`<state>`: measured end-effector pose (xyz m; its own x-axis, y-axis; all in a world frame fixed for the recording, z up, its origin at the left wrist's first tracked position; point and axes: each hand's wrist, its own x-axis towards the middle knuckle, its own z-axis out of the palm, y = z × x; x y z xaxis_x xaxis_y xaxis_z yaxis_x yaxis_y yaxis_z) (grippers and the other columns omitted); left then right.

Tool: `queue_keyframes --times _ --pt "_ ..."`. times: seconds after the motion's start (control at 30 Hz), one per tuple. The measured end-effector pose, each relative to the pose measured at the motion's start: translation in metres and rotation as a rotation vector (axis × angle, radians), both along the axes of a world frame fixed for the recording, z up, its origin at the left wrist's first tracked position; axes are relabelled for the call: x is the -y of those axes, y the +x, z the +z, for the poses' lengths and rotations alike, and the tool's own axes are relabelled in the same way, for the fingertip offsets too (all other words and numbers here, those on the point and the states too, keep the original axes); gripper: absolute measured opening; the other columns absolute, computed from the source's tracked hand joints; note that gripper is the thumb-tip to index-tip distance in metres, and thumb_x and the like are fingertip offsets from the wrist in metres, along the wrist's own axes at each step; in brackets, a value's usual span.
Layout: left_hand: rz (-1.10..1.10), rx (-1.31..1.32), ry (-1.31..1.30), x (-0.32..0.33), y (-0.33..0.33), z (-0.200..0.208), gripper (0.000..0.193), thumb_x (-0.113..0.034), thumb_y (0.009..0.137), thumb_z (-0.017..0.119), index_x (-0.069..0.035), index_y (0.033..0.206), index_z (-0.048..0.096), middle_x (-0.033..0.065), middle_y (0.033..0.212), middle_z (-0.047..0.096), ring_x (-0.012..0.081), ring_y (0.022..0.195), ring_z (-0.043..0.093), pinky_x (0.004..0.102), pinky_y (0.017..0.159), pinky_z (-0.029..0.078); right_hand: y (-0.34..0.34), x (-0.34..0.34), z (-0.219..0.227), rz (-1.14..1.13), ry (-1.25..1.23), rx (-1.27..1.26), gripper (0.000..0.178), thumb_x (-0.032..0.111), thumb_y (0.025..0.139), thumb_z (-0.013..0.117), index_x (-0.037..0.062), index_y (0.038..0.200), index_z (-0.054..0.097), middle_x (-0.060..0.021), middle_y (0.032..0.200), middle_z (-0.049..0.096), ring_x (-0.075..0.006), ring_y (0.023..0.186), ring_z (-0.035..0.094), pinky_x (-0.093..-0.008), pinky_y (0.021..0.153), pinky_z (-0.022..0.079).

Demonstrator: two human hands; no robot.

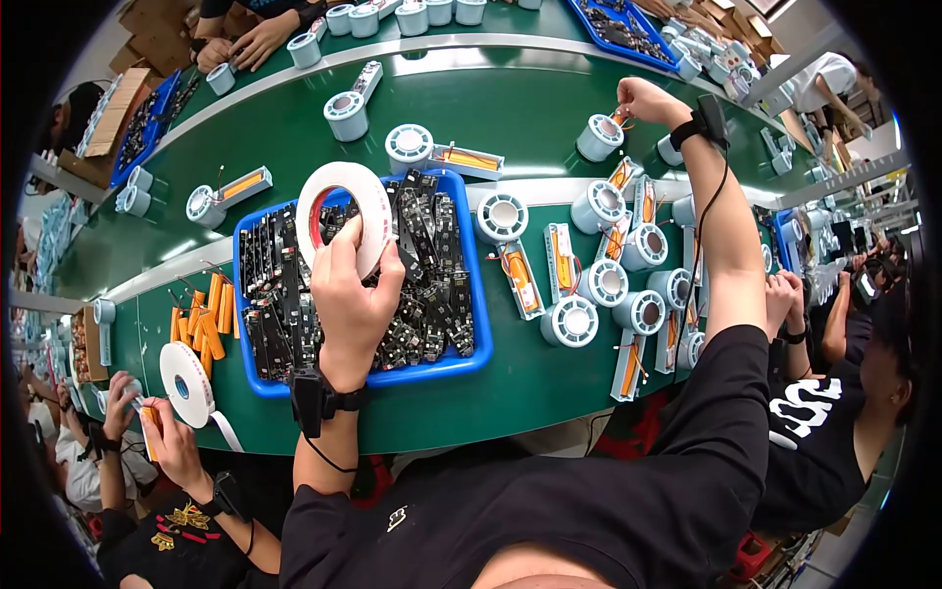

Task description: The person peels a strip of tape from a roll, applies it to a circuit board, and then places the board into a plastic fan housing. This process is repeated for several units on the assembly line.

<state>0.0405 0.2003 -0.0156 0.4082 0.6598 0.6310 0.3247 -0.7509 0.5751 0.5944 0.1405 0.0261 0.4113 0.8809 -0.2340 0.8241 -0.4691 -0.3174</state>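
Here, left hand (353,294) gripping tape (375,218); right hand (646,101) outstretched

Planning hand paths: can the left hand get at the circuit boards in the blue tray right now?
Probably not immediately: the left hand is taken up with the tape roll, though uncovered circuit boards lie below it in the blue tray.

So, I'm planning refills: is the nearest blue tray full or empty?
Nearly full: black boards pack the tray almost wall to wall.
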Motion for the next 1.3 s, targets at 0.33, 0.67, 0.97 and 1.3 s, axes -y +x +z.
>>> queue_keyframes --times 0.33,0.67,0.97,1.3 --pt "-0.025 0.035 -0.080 -0.003 0.002 0.000 0.036 -0.016 0.086 0.072 0.002 0.116 0.064 0.0190 0.091 0.069 0.0351 0.081 0.066 0.0436 0.074 0.053 0.012 -0.007 0.016 -0.121 -0.360 0.492 0.046 0.037 0.077 0.085 0.0002 0.093 0.062 -0.0171 0.086 0.069 -0.0280 0.077 0.068 -0.0394 0.063 0.053" --pt "-0.033 0.018 -0.040 0.002 -0.001 0.004 0.036 -0.019 0.088 0.071 0.003 0.115 0.064 0.0201 0.090 0.070 0.0376 0.081 0.066 0.0450 0.075 0.052 -0.007 0.042 0.021 -0.357 0.204 0.647 0.058 0.057 0.085 0.072 0.0026 0.107 0.068 -0.0190 0.090 0.071 -0.0340 0.088 0.070 -0.0458 0.075 0.053" --pt "-0.183 0.091 0.044 0.006 -0.003 0.010 0.046 -0.016 0.089 0.069 0.006 0.127 0.057 0.0245 0.101 0.070 0.0426 0.086 0.066 0.0483 0.086 0.051 -0.289 0.046 0.098 0.533 0.601 -0.093 0.027 0.014 0.097 0.064 0.0001 0.120 0.062 -0.0115 0.103 0.067 -0.0219 0.085 0.065 -0.0319 0.076 0.052" --pt "-0.382 0.269 -0.158 0.019 0.004 0.005 0.064 -0.014 0.092 0.067 0.011 0.144 0.039 0.0295 0.111 0.066 0.0439 0.098 0.069 0.0445 0.082 0.056 -0.407 0.047 0.030 0.578 0.939 0.090 0.045 0.008 0.087 0.073 0.0048 0.130 0.062 -0.0157 0.124 0.062 -0.0287 0.088 0.069 -0.0358 0.076 0.057"
